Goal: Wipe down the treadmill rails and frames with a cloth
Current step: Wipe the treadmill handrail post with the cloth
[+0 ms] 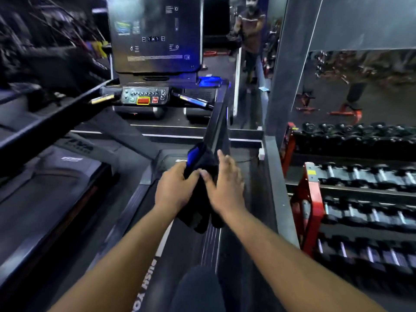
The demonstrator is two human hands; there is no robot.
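We hold the cloth in front of us, just below the low end of the right rail. It is dark with a blue edge, soft and floppy, and hangs down in folds. Our left hand is closed around its top. Our right hand is open and flat, fingers spread, touching the cloth's side. We think we are bunching the cloth up, ready to wipe. Next we need to press it on the rail and slide along. The rail is long, smooth, hard and dark. The belt below looks ridged.
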